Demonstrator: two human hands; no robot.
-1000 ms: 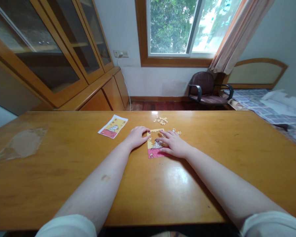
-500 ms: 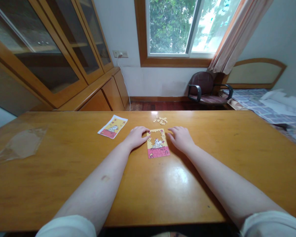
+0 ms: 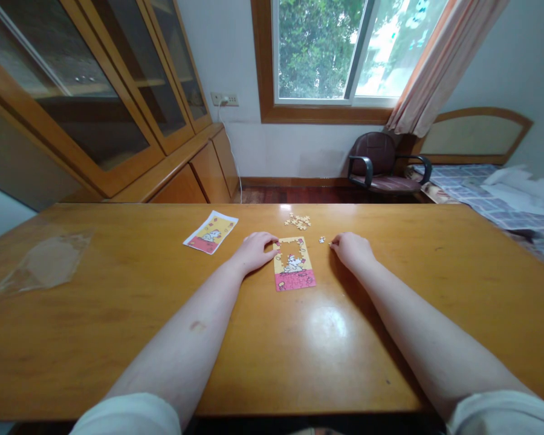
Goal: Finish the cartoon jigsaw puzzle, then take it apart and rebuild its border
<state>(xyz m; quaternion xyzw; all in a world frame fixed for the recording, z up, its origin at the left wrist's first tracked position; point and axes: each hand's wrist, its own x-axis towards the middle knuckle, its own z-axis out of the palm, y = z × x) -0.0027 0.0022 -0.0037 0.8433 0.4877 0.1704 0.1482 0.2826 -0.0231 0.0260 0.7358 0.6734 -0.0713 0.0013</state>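
A small yellow and pink jigsaw puzzle (image 3: pixel 294 266) lies partly assembled on the wooden table (image 3: pixel 272 338). My left hand (image 3: pixel 256 251) rests against its upper left edge, fingers curled onto the corner. My right hand (image 3: pixel 352 249) lies to the puzzle's right, fingers pinched at a loose puzzle piece (image 3: pixel 330 243) on the table. Another single piece (image 3: pixel 321 240) sits just left of it. A small pile of loose pieces (image 3: pixel 299 221) lies behind the puzzle.
A picture card (image 3: pixel 211 232) showing the puzzle image lies at the left of the hands. A clear plastic bag (image 3: pixel 45 263) lies at the table's far left. Beyond the table stand a cabinet (image 3: pixel 118 121), an armchair (image 3: pixel 381 163) and a bed (image 3: pixel 503 193).
My right hand has lifted off the puzzle and moved right to the loose pieces. My left hand has stayed at the puzzle's upper left edge.
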